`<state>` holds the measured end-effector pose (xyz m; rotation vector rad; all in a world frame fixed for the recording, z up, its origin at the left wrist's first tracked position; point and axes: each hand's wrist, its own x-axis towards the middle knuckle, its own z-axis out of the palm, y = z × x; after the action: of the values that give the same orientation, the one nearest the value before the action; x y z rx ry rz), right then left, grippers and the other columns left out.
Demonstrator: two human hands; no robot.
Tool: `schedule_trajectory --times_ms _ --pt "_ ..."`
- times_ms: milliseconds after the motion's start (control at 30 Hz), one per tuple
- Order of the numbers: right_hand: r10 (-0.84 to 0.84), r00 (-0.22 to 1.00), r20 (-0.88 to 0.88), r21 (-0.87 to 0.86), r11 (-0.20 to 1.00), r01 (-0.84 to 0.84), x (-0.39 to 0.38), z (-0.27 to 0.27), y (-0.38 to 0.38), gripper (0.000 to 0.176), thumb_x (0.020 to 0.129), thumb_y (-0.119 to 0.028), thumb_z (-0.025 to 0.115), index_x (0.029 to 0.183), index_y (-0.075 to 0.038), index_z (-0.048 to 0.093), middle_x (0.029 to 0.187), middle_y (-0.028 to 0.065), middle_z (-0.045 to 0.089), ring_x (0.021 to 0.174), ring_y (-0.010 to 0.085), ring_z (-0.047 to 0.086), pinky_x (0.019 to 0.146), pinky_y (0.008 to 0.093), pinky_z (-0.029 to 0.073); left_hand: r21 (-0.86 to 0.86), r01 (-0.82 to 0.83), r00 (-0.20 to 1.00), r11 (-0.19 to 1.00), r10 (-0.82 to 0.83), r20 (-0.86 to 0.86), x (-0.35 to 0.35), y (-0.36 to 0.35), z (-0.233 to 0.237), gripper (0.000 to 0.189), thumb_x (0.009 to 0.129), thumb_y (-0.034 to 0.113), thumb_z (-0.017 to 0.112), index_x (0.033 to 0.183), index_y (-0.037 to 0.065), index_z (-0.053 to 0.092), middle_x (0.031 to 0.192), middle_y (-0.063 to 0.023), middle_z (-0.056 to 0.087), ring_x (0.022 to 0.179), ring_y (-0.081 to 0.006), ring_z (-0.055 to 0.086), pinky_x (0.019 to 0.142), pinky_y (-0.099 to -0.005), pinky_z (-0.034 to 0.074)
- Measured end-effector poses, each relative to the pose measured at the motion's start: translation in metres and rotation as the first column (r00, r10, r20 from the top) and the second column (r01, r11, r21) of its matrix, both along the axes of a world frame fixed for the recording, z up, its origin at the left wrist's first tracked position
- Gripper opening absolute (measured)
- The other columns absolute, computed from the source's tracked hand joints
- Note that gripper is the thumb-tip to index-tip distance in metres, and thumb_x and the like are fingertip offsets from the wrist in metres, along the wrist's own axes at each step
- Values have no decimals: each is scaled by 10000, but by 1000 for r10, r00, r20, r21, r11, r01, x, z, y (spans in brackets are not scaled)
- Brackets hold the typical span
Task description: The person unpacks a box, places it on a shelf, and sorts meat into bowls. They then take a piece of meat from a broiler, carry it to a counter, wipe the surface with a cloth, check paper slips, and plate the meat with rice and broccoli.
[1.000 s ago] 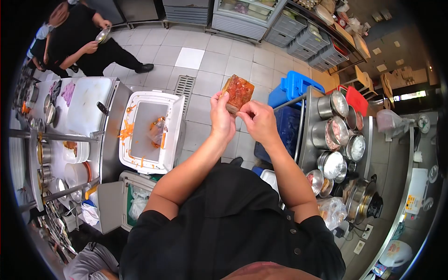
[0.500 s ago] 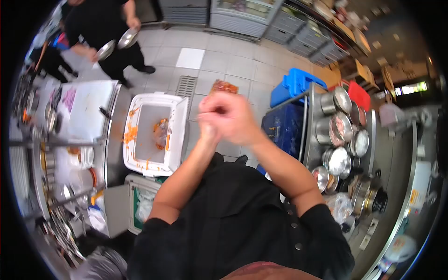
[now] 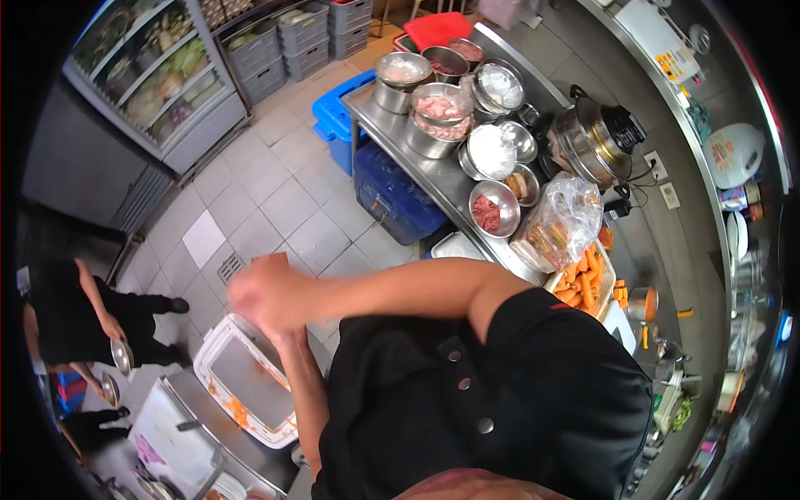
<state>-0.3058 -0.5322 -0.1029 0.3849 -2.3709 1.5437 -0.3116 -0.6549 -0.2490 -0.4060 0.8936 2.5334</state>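
My right hand is closed and smeared by motion, out in front of my body at the far end of the bent arm. My left hand is behind it; only the left forearm and wrist show, and the left fingers are hidden. Just beyond the joined hands is a small brown-orange patch, apparently the bag of red-orange food, mostly covered by my right hand. Below and beside the hands stands a white bin with orange smears on its rim.
To the right, a steel table holds bowls of meat, a clear plastic bag and a tray of carrots. Blue bins stand underneath. At left, a person holds metal bowls. A glass-front fridge stands behind.
My view has turned to the right, so the steel table now appears nearer the middle. My joined hands sit further left in view, and the bag beyond them is more hidden.
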Motion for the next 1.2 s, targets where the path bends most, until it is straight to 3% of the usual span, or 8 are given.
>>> schedule_trajectory --times_ms 67,100,200,267,333,867,967,1200 --pt "-328 899 292 -179 904 388 25 17 119 58 892 -131 678 887 -73 678 862 84 688 793 195 658 746 364 533 -40 56 998 998 -57 -39 3 10 7 404 1036 343 488 1317 65 567 1271 -139 657 1099 -317 661 917 -469 530" --pt "-577 816 31 -23 816 578 31 -22 196 40 942 -81 637 924 -76 672 838 34 672 771 131 645 717 304 535 -38 89 994 995 -91 -53 3 15 10 409 1033 337 488 1331 64 548 1280 -134 652 1115 -318 657 921 -478 528" --pt "-991 129 -20 -90 131 987 98 -84 404 68 915 -34 635 931 -49 699 825 79 709 729 208 680 698 330 546 -87 137 986 987 -144 -86 2 33 11 411 1032 340 492 1346 77 534 1287 -126 647 1123 -317 656 916 -484 532" --pt "-944 -330 9 252 -317 914 169 -113 506 200 845 -199 672 934 -38 751 972 216 749 893 354 736 804 425 569 -112 163 982 980 -173 -81 -1 50 10 416 1030 341 499 1362 91 519 1295 -120 642 1124 -312 656 906 -483 538" --pt "-857 -514 42 522 -420 742 215 -153 578 289 832 -272 659 969 -42 770 1026 222 745 984 382 725 876 448 571 -126 235 965 964 -246 -84 -2 71 10 418 1026 335 510 1367 92 516 1298 -118 637 1122 -304 657 899 -477 543" --pt "-788 -532 309 663 -223 715 245 -218 677 282 824 -165 659 1041 -12 756 1140 228 729 1072 380 712 940 429 572 -237 532 813 813 -568 -124 12 273 44 520 988 385 537 1418 98 483 1386 -104 598 1225 -293 612 942 -484 520" --pt "-744 -617 256 689 -306 656 240 -214 675 279 823 -190 672 1033 -20 739 1120 218 733 1052 377 718 918 433 580 -235 560 792 794 -596 -127 16 295 47 483 998 374 526 1400 118 449 1394 -108 580 1237 -321 599 946 -494 509" --pt "-919 -373 -131 753 -336 565 239 -166 667 176 864 -145 646 1000 -33 658 1042 187 724 923 363 731 812 471 591 -225 637 728 737 -672 -138 25 339 60 452 1010 357 518 1369 97 428 1399 -124 546 1239 -338 587 949 -504 502"
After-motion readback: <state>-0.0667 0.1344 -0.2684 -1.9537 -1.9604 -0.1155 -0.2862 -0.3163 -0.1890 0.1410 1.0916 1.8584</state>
